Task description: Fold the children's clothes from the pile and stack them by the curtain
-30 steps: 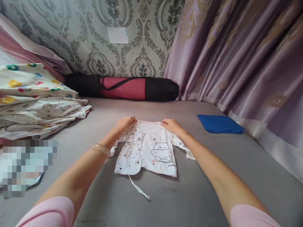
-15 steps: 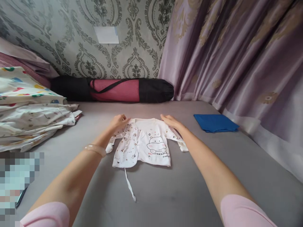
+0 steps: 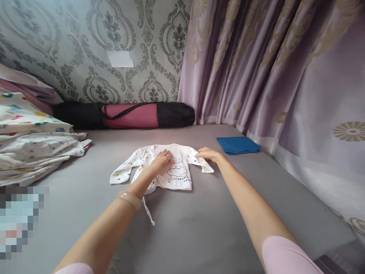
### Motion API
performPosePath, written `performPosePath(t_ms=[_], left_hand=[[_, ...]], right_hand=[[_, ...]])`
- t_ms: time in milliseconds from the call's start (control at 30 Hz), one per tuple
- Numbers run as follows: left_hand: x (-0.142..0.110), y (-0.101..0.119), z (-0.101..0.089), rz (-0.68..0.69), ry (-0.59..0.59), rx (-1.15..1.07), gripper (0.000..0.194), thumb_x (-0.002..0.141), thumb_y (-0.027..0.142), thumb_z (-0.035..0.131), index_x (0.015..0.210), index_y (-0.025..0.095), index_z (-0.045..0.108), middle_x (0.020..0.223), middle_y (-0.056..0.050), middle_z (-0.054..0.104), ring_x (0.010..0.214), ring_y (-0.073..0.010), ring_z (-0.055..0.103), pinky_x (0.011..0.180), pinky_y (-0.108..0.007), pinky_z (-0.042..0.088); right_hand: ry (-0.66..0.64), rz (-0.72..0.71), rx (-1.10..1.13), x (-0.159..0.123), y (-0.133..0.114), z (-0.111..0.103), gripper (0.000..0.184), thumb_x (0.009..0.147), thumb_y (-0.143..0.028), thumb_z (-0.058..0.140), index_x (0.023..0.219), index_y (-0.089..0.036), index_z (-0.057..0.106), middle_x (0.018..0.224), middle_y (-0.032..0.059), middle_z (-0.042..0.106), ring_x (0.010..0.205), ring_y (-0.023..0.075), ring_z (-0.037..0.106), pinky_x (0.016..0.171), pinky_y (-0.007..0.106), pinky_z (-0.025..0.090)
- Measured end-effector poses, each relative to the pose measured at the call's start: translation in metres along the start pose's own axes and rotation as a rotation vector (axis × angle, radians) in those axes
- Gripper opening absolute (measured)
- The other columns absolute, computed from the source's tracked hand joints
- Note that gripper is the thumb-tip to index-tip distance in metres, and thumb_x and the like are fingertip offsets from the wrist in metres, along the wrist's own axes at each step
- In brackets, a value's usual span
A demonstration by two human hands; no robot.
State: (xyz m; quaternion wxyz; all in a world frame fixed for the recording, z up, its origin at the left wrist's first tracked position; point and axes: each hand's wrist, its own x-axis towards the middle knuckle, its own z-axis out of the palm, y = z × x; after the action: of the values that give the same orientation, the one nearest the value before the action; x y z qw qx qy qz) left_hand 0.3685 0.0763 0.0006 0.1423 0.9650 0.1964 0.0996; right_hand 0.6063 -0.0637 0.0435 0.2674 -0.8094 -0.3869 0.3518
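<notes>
A person in pink sleeves leans both bare arms over a small white long-sleeved top (image 3: 179,171), laid front side up on a grey sheet (image 3: 205,228) between a heap of printed cloth (image 3: 34,148) on the left and a folded blue cloth (image 3: 238,145) on the right. The left hand (image 3: 163,160), a pale bangle (image 3: 129,199) on its wrist, lies palm down on the chest, fingers stretched out and unclenched, just beside the line-drawn animal print. The right hand (image 3: 209,154) touches the upper edge of the right sleeve (image 3: 195,156), its fingers bent; whether they pinch the fabric cannot be told. The left sleeve (image 3: 124,171) reaches out untouched, and a thin white tie (image 3: 148,211) trails from the hem onto the sheet. The garment looks light, soft and limp, likely thin knit that creases and shifts at a slight tug rather than slips, with little to break. The shoulder seams, cuffs and hem corners would seem the surest holds, taken between thumb and fingertips, with a flat palm steadying the body; the loose tie looks a poor grip.
</notes>
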Motion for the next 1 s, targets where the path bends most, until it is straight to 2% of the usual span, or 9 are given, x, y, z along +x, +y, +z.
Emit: performPosePath(t_ms=[100,233,300,400,533,667,800,900,1000], left_hand=[[0.0,0.011,0.015,-0.079,-0.027,0.1,0.049,0.097,0.04,0.034,0.134,0.012,0.049,0.151,-0.017,0.04,0.144,-0.0328,0.027,0.118,-0.049,0.019],[-0.001,0.01,0.022,-0.115,-0.052,0.151,0.052,0.099,0.038,0.026,0.144,0.015,0.038,0.156,-0.014,0.033,0.145,-0.0293,0.025,0.118,-0.048,0.019],[-0.001,0.008,0.023,-0.127,-0.049,0.168,0.051,0.099,0.037,0.026,0.145,0.017,0.037,0.156,-0.013,0.033,0.145,-0.0283,0.026,0.118,-0.048,0.02],[-0.002,0.01,0.024,-0.132,-0.05,0.187,0.05,0.099,0.035,0.026,0.144,0.018,0.038,0.155,-0.012,0.035,0.144,-0.0276,0.028,0.117,-0.046,0.021],[0.0,0.016,0.016,-0.123,-0.029,0.173,0.044,0.098,0.033,0.029,0.136,0.018,0.046,0.15,-0.012,0.042,0.139,-0.0257,0.036,0.114,-0.042,0.026],[0.022,0.021,-0.003,-0.258,-0.041,0.1,0.041,0.098,0.038,0.028,0.109,0.021,0.063,0.125,-0.01,0.062,0.119,-0.0267,0.055,0.101,-0.042,0.038],[0.06,0.019,-0.014,-0.457,-0.016,0.092,0.036,0.096,0.037,0.035,0.096,0.018,0.065,0.108,-0.013,0.069,0.106,-0.0281,0.062,0.091,-0.04,0.042],[0.081,0.018,-0.009,-0.562,-0.003,0.089,0.031,0.094,0.039,0.042,0.093,0.018,0.065,0.107,-0.014,0.071,0.105,-0.0297,0.064,0.087,-0.039,0.043],[0.089,0.019,0.004,-0.588,0.018,0.105,0.029,0.093,0.037,0.043,0.093,0.017,0.064,0.104,-0.015,0.071,0.105,-0.0305,0.064,0.09,-0.042,0.041]], right_hand=[[0.144,-0.056,-0.052,0.001,-0.004,-0.002,0.009,0.067,-0.023,0.064,0.071,-0.018,0.057,0.058,-0.0056,0.051,0.055,0.0095,0.046,0.048,0.02,0.029],[0.286,-0.075,-0.123,0.008,0.002,-0.011,0.021,0.062,-0.029,0.072,0.075,-0.018,0.058,0.07,-0.0034,0.057,0.07,0.0122,0.052,0.055,0.02,0.032],[0.289,-0.049,-0.142,0.009,0.01,-0.016,0.023,0.062,-0.033,0.073,0.073,-0.019,0.059,0.071,-0.0025,0.059,0.072,0.0137,0.054,0.057,0.021,0.033],[0.238,0.013,-0.135,0.005,0.026,-0.026,0.023,0.07,-0.039,0.067,0.062,-0.019,0.059,0.061,-0.0008,0.058,0.066,0.0153,0.055,0.055,0.023,0.032],[0.198,0.058,-0.055,-0.008,0.045,-0.035,0.023,0.072,-0.03,0.059,0.053,-0.018,0.055,0.052,-0.0008,0.054,0.055,0.0141,0.052,0.051,0.024,0.03],[0.27,0.022,0.066,-0.018,0.06,-0.031,0.011,0.068,-0.023,0.058,0.06,-0.017,0.058,0.053,-0.0042,0.052,0.052,0.0106,0.048,0.047,0.021,0.028],[0.349,-0.028,0.169,-0.018,0.066,-0.025,0.008,0.067,-0.023,0.062,0.07,-0.017,0.059,0.059,-0.0053,0.055,0.055,0.0096,0.05,0.049,0.019,0.033],[0.373,-0.03,0.219,-0.013,0.065,-0.023,0.011,0.072,-0.024,0.062,0.081,-0.017,0.061,0.065,-0.0035,0.06,0.057,0.0107,0.055,0.05,0.019,0.039],[0.408,0.023,0.229,-0.003,0.064,-0.019,0.017,0.083,-0.023,0.053,0.095,-0.016,0.062,0.074,0.0003,0.065,0.059,0.0121,0.059,0.051,0.02,0.044]])
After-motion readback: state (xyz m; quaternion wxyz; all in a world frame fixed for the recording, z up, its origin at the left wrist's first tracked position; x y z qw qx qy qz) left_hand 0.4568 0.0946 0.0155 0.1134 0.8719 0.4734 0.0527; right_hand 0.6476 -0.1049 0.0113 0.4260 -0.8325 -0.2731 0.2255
